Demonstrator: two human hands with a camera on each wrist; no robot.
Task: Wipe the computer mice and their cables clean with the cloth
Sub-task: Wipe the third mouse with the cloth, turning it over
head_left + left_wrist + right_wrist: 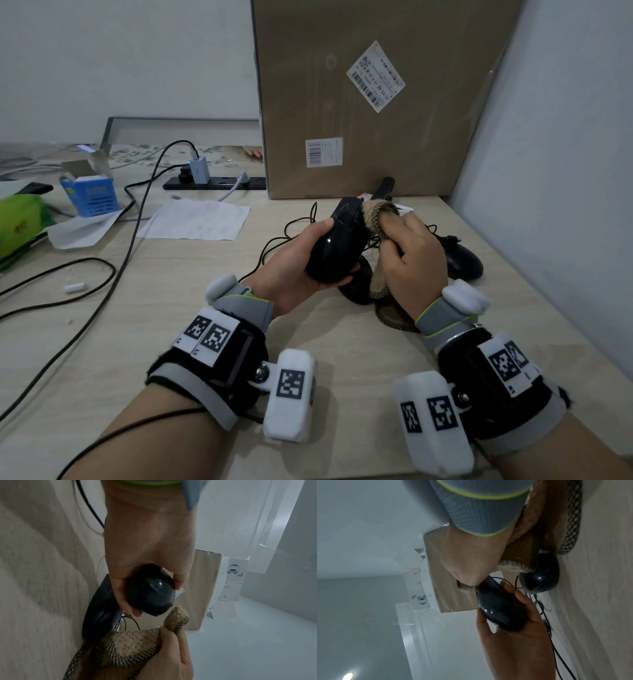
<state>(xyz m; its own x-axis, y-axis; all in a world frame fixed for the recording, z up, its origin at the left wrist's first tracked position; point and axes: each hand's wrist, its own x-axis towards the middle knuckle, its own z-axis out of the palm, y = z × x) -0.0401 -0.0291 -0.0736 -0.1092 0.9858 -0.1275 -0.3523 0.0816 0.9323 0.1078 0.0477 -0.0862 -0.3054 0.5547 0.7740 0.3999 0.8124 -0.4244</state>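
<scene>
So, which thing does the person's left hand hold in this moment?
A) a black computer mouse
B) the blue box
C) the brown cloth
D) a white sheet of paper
A: the left hand is curled around a black mouse held up off the desk, while the right hand grips the brown cloth against the mouse's front end.

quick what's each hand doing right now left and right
Left hand: closed around a black mouse, held up off the desk.
Right hand: closed on the tan cloth, pressing it against the mouse.
</scene>
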